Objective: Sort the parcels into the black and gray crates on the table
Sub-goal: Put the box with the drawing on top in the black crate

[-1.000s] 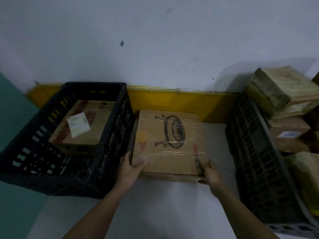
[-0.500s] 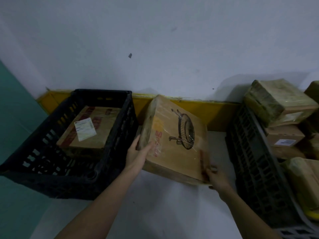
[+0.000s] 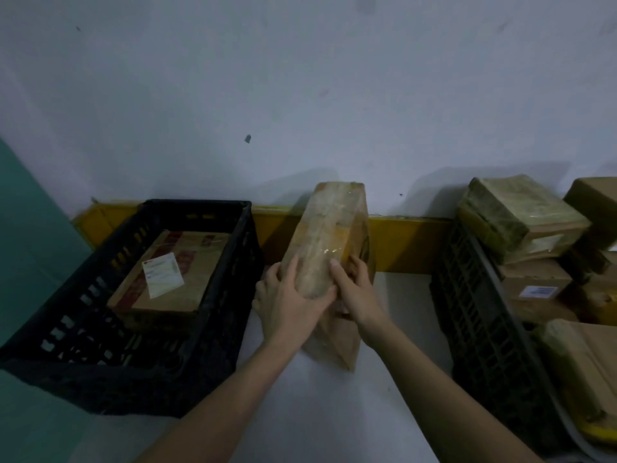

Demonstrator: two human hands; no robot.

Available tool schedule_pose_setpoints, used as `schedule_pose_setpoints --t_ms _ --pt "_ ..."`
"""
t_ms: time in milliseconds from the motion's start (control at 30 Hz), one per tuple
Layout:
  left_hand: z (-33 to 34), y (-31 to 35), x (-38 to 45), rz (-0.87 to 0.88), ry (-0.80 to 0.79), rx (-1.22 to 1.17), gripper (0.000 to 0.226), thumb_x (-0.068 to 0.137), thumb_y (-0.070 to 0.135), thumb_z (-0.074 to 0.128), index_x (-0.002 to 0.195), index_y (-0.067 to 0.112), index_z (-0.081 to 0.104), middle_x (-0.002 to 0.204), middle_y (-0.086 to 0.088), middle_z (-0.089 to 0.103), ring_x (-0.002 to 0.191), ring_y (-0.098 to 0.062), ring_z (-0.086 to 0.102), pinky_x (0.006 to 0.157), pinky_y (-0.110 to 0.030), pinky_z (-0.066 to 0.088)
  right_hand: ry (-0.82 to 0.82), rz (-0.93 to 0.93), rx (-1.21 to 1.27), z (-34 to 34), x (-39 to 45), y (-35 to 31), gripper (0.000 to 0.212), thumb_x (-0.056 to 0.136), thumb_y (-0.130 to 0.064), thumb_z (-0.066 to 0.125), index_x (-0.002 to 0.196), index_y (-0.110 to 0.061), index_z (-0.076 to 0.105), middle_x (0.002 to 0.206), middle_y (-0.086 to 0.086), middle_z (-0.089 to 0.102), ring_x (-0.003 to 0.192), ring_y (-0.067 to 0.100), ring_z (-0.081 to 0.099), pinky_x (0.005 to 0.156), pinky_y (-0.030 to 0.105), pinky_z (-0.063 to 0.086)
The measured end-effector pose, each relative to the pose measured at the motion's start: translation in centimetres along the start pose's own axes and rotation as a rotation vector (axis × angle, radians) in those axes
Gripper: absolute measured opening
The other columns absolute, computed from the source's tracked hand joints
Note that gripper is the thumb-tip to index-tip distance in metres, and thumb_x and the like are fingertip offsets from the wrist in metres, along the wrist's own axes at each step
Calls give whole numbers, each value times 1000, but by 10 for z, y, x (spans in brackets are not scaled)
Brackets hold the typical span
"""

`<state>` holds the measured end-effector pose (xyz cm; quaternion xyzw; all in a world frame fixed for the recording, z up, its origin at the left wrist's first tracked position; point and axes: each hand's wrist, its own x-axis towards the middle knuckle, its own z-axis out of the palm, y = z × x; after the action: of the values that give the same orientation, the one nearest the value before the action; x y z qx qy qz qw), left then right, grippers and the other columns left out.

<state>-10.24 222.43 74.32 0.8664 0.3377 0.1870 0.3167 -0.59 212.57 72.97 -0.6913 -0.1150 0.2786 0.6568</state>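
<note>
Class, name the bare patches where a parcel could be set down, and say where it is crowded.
Free: white table between black crate and gray crate, nearer than the upended box both hands hold. Black crate holds one flat box. Crowded: gray crate, piled with parcels.

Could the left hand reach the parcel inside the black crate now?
Probably not yet: the left hand and the right hand both hold the upright box. Once released, the black crate is open-topped, and its parcel lies uncovered.
</note>
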Motion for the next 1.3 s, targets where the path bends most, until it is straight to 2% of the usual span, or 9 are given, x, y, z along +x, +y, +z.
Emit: schedule_pose_setpoints --t_ms 133,367,567,667,767,933,1100,1233,1300 --pt "-2 9 1 10 -106 -257 83 87 51 64 156 36 19 153 7 28 140 -20 22 112 -50 34 77 23 126 -11 0 -3 51 101 -46 48 147 -30 33 120 -8 58 100 13 64 61 31 58" --pt "-2 13 3 161 -142 -377 74 84 37 73 149 31 39 139 21 38 134 -6 36 113 -38 38 49 123 420 -18 -5 2 33 106 -34 41 135 -21 51 124 7 66 111 26 67 95 52 55" --pt "10 9 -16 282 -181 -368 59 86 26 74 141 30 51 146 21 35 136 3 32 108 -14 27 119 150 365 -27 -2 4 37 104 -42 41 129 -15 47 121 11 63 109 29 64 87 47 56" --pt "15 7 -19 316 -224 -336 61 87 29 74 142 34 49 149 22 34 139 2 29 113 -22 26 168 145 316 -31 -5 12 26 106 -40 38 125 -24 43 113 5 59 103 24 61 81 43 54" --pt "10 5 -21 339 -338 -378 58 91 33 69 143 41 45 150 25 35 139 7 29 113 -23 27 200 149 275 -40 -5 20 35 106 -39 38 136 -22 45 119 7 60 109 28 61 95 53 51" --pt "-11 -13 -2 187 -223 -492 44 99 34 57 141 40 47 148 18 43 137 1 37 113 -30 33 207 137 232 -61 -14 27 31 106 -36 39 130 -22 53 118 8 63 105 26 64 80 41 53" --pt "-31 -52 31 -113 -52 -412 55 98 34 60 148 24 41 150 1 41 138 -17 39 104 -31 35 244 170 286 -87 -22 39 31 106 -32 41 120 -13 61 120 18 65 105 35 66 86 48 57" --pt "-33 -70 31 -340 -136 -476 69 94 43 63 153 22 33 152 -3 39 133 -25 44 95 -32 42 231 191 484 -100 -27 49 31 105 -33 42 124 -20 63 114 18 71 95 34 73 70 43 61" --pt "-33 -70 27 -403 -208 -587 68 93 47 63 151 21 38 143 -3 49 112 -19 57 79 -27 47 212 217 579 -105 -26 53 30 106 -31 38 118 -26 65 98 13 76 81 30 75 60 41 60"
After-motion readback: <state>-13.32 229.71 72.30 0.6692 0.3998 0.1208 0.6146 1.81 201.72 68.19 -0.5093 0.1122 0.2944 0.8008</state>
